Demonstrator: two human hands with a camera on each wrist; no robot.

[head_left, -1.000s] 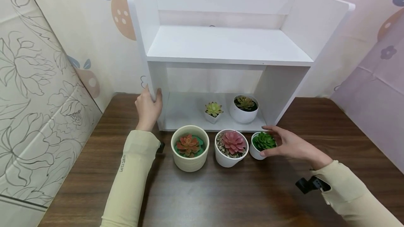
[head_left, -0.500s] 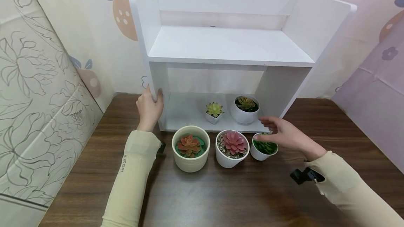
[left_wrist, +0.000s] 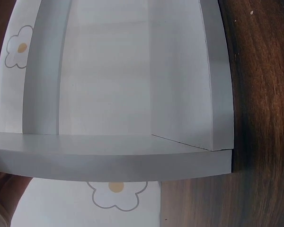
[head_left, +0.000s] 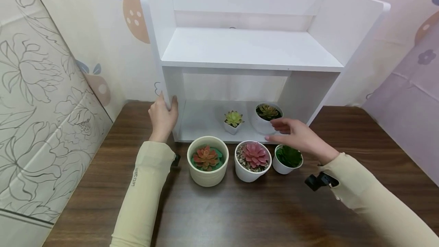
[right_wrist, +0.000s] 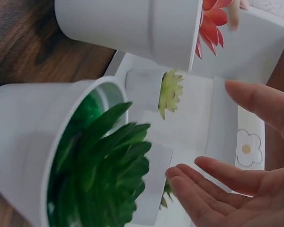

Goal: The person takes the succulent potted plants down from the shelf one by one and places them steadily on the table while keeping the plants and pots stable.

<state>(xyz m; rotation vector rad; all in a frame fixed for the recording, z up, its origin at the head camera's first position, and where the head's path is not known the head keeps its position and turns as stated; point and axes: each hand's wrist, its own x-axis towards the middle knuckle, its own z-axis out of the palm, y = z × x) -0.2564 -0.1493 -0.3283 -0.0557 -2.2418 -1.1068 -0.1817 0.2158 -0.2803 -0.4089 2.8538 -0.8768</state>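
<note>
Round white ceramic pot with a yellow-green succulent (head_left: 265, 119) stands on the lower board of the white wooden two-level shelf (head_left: 250, 50), near its right wall and close to the front edge. The right hand (head_left: 295, 134) hovers just in front of it with fingers straight and spread – it holds nothing, and I cannot tell if the fingertips touch the pot already. The left hand (head_left: 162, 117) grips the front edge of the left wall of the shelf, thumb and fingers curled around the panel.

Risks, in my judgement: directly under the right wrist stands the small white pot with a dark green succulent (head_left: 289, 158), at the front right corner of the shelf base on the brown wooden table (head_left: 240, 209). A low wrist or the sleeve can catch its leaves and tip it. Just beside the target is the tiny square white pot with a pale green succulent (head_left: 233, 122) – wide fingers can push it away. The white pot with a pink succulent and pebbles (head_left: 253, 160) is also near, and the pebbles can spill if it is bumped.
</note>
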